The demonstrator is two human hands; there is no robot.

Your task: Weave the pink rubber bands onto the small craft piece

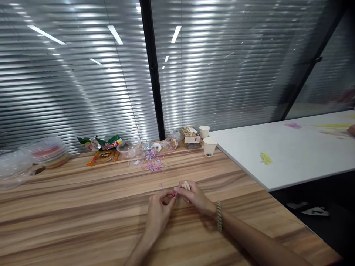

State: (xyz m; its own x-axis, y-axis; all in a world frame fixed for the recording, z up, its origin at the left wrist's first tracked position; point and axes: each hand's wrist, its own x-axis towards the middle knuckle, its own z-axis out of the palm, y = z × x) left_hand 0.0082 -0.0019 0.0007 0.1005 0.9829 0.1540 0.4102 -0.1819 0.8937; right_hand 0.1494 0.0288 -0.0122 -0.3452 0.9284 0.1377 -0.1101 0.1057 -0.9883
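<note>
pinching a tiny pink piece [174, 194] over the wooden desk [100, 221], the left grip [174, 195] and right grip [176, 190] are closed and nearly touching. the piece is too small to show its long axis or direction. a cream object [186, 186] in the right hand points toward the scattered pink and purple bits [155, 165].

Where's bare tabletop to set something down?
Bare wood lies left of the left hand, and between the right hand and the white table. The window edge is crowded: containers, snack packets, paper cups.
</note>
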